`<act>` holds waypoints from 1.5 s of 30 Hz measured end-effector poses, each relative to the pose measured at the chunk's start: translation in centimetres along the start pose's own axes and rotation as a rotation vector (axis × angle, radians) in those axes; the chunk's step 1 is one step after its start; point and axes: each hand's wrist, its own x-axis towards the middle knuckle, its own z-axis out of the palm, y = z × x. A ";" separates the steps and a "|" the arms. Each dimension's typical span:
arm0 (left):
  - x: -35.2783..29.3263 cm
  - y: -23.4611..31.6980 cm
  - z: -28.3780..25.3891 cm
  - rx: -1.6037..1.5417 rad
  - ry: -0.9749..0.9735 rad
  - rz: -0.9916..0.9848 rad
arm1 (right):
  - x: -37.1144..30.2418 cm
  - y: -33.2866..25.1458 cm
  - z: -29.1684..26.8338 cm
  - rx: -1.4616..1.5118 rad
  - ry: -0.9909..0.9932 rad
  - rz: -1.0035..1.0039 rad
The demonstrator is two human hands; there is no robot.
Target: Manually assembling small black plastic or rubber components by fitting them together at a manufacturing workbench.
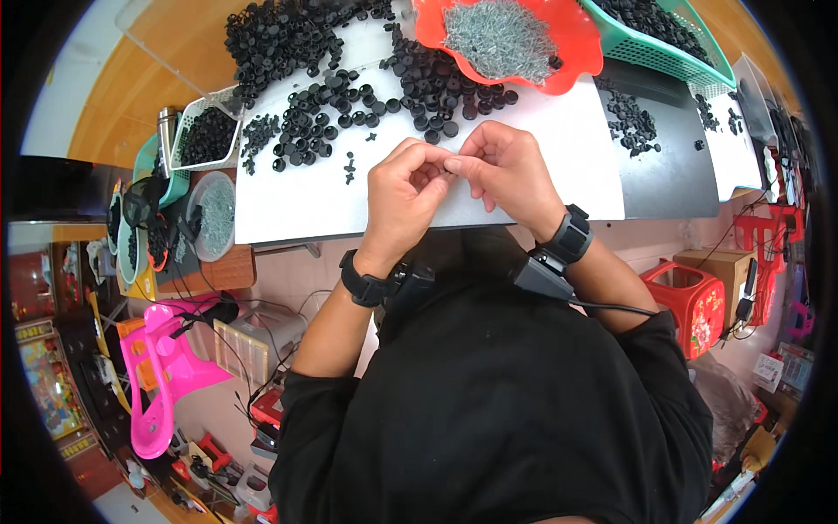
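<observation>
A worker's left hand (pixel 400 188) and right hand (pixel 506 170) meet fingertip to fingertip, pinched on a part too small to identify, above the white desk (pixel 559 166); loose black plastic caps (pixel 349 109) and a red tray of metal pins (pixel 511 39) lie within reach beyond.

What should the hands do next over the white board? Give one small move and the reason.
Probably finish pinching the tiny piece together: the left hand and right hand meet fingertip to fingertip above the white board; what they grip is too small to tell.
</observation>
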 end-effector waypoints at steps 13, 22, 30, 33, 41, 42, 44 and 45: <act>-0.4 1.3 1.3 -0.052 0.041 0.162 | -2.1 1.1 -1.1 0.758 -0.113 0.042; 2.2 1.3 -1.1 0.607 0.056 0.011 | -0.7 0.8 -4.1 0.713 -0.038 -0.032; 3.2 1.4 -0.2 0.711 0.027 0.048 | -0.1 1.7 -3.4 0.698 0.024 -0.080; 2.5 2.6 0.5 0.549 0.042 0.013 | -0.1 1.5 -3.3 0.688 0.039 -0.088; 1.6 3.8 1.9 0.214 0.111 0.074 | -0.7 1.3 -2.6 0.589 0.013 -0.199; 1.5 3.6 1.9 0.183 0.103 0.109 | -0.7 1.4 -2.7 0.588 0.013 -0.199; 1.3 3.4 1.9 0.151 0.096 0.143 | -0.8 1.5 -2.8 0.632 0.010 -0.188; 1.3 3.3 1.8 0.124 0.072 0.152 | -0.8 1.6 -2.9 0.630 0.011 -0.187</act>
